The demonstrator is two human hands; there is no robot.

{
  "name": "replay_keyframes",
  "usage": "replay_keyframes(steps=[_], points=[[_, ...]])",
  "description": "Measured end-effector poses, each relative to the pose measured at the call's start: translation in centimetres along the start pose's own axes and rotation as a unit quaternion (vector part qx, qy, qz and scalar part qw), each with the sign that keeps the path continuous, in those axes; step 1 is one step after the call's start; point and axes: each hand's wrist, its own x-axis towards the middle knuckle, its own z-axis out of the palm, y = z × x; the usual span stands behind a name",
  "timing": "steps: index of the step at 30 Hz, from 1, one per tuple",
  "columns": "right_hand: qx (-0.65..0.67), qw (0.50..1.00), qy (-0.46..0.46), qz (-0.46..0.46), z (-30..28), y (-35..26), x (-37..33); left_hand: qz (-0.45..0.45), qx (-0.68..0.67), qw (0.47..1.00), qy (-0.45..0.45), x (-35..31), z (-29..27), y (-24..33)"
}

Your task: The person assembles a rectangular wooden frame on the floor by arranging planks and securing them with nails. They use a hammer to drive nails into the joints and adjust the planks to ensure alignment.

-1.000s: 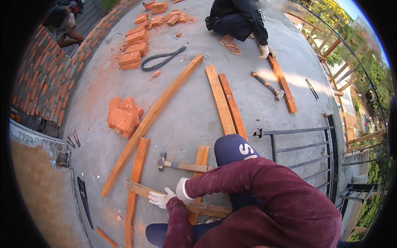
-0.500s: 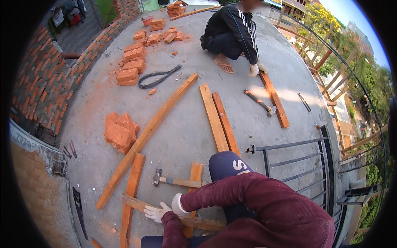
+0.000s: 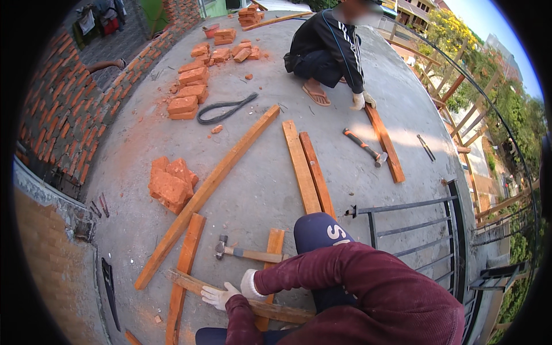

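Observation:
My left hand (image 3: 219,296), in a white glove, grips a wooden batten (image 3: 190,282) with its thumb and fingers on the wood. This batten lies across a second wooden piece (image 3: 185,253) and a shorter wooden block (image 3: 273,244). My right hand (image 3: 250,286), gloved too, is right beside the left one over the same batten; its fingers are hidden behind my left hand and sleeve. A hammer (image 3: 247,253) with a wooden handle lies just beyond my hands, its handle over the short block. A long beam (image 3: 210,192) slants away on the far side.
A co-worker (image 3: 328,52) squats ahead, gloved hands on a wooden piece (image 3: 386,146). An orange-handled hammer (image 3: 365,146) and pliers (image 3: 426,148) lie nearby. Bricks (image 3: 192,86), looped wire (image 3: 227,108), broken brick (image 3: 171,183), two more beams (image 3: 302,172) and a metal frame (image 3: 414,230) surround me.
My view has shifted slightly, so the far things sit a little lower and farther right. My hands stay in place on the batten. At upper left, more of another person's limb shows beyond the brick wall.

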Motion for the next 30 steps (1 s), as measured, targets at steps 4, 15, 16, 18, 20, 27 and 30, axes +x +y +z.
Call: replay_keyframes(steps=[4,15,16,18,20,27,30], points=[[-0.015,1.000,-0.008,0.002,0.1,-0.2,0.4,-0.001,-0.006,1.000,0.015,0.3,0.6,-0.5],[-0.030,1.000,0.007,-0.001,0.0,-0.7,-0.5,0.003,-0.010,1.000,0.009,0.4,0.0,-0.5],[-0.026,1.000,0.012,-0.005,0.2,-0.7,-0.3,0.002,-0.012,1.000,0.010,0.5,0.4,-0.8],[-0.015,1.000,0.023,-0.008,0.6,-0.3,-0.1,0.006,-0.015,1.000,0.009,0.4,0.4,-0.5],[-0.026,0.999,0.019,-0.006,1.0,-0.1,-0.1,0.006,-0.024,1.000,-0.005,0.0,-0.2,-0.1],[-0.029,0.999,0.021,-0.005,0.8,-0.3,-0.5,0.000,-0.012,1.000,0.001,-0.4,-1.1,0.3],[-0.001,1.000,0.016,0.006,-0.8,-1.1,-1.8,0.002,-0.021,1.000,-0.017,-0.2,-1.1,0.0]])
